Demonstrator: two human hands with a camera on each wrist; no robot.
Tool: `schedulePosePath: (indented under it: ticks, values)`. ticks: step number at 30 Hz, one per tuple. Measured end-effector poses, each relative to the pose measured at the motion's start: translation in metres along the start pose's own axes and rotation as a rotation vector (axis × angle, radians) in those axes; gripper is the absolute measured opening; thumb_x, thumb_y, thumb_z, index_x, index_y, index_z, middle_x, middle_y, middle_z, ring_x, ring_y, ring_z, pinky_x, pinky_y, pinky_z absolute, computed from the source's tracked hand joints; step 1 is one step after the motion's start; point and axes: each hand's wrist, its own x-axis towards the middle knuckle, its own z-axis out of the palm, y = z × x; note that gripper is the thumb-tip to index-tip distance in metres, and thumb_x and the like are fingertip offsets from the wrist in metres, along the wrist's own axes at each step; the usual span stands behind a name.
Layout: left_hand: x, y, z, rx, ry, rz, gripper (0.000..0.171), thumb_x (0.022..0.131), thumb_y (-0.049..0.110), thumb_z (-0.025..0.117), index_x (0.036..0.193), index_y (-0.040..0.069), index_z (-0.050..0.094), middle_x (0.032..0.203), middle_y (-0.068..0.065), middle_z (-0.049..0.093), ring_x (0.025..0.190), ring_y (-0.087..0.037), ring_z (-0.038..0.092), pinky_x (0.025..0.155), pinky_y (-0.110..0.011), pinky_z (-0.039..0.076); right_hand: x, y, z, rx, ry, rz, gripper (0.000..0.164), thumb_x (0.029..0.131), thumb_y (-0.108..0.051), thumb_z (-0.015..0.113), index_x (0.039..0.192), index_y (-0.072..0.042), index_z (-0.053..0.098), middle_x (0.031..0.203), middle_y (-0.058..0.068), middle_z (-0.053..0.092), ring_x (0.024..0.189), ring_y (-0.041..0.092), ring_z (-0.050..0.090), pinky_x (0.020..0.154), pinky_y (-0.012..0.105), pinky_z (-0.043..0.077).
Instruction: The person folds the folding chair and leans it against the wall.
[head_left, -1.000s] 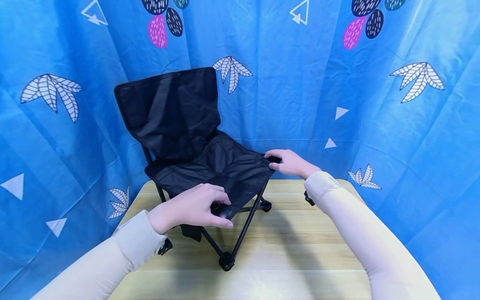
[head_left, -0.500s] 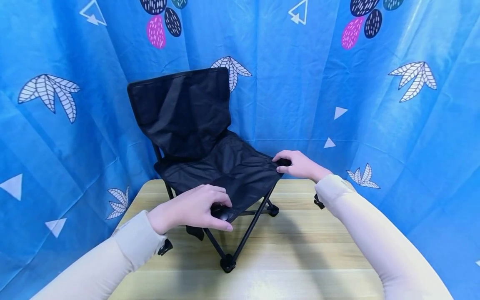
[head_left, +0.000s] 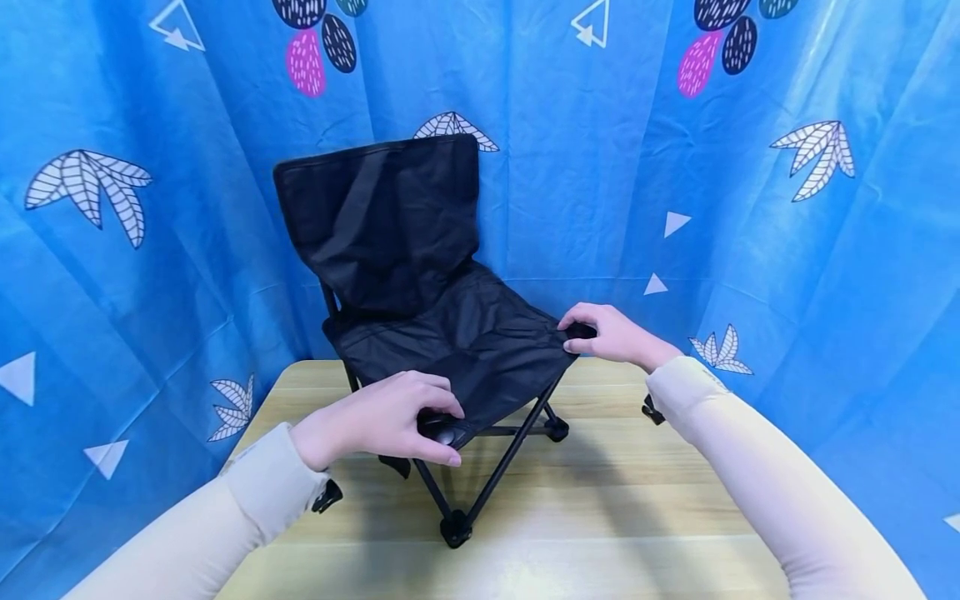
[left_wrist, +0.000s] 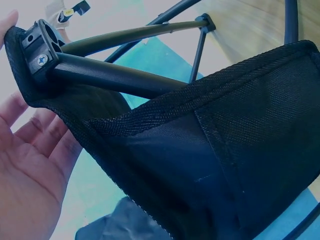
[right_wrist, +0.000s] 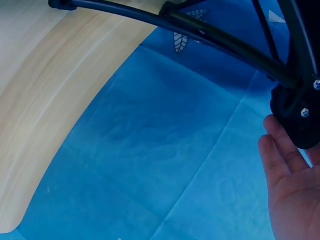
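Observation:
A black folding chair stands unfolded on the table, its backrest up at the far left. My left hand grips the near front corner of the seat, thumb on one side and fingers on the other. In the left wrist view, the fingers pass behind the fabric beside a screwed plastic joint. At the other front corner, my right hand holds the seat with curled fingers and thumb. The right wrist view shows its fingertips against the dark corner joint. Below, the crossed black legs end in plastic feet.
The light wooden table lies under the chair and has a rounded far edge. Blue patterned curtains hang close behind and along both sides. Near the left hand, a black fabric flap hangs below the seat.
The chair has swung to the right, with its backrest and far corner moving most. My right hand has moved right with that corner; my left hand has stayed nearly in place.

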Motion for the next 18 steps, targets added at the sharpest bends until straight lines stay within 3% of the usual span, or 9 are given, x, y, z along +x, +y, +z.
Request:
schedulePosePath:
  ticks: [8, 18]
  values:
    - [-0.001, -0.002, -0.001, -0.017, -0.014, -0.009, 0.046, 0.090, 0.056, 0.085, 0.119, 0.020, 0.081, 0.106, 0.012, 0.071, 0.091, -0.004, 0.061, 0.077, -0.023, 0.054, -0.015, 0.000, -0.003, 0.010, 0.008, 0.004, 0.029, 0.099, -0.022, 0.077, 0.126, -0.009, 0.075, 0.130, 0.012, 0.073, 0.125, 0.034, 0.064, 0.109, 0.060, 0.051]
    - [-0.002, -0.007, -0.002, -0.047, 0.000, -0.014, 0.044, 0.089, 0.053, 0.086, 0.118, 0.020, 0.081, 0.102, 0.013, 0.068, 0.090, -0.006, 0.059, 0.076, -0.024, 0.053, -0.027, 0.000, -0.007, -0.001, 0.025, 0.015, 0.028, 0.095, -0.024, 0.082, 0.120, -0.012, 0.076, 0.122, 0.006, 0.074, 0.116, 0.028, 0.065, 0.104, 0.054, 0.052]
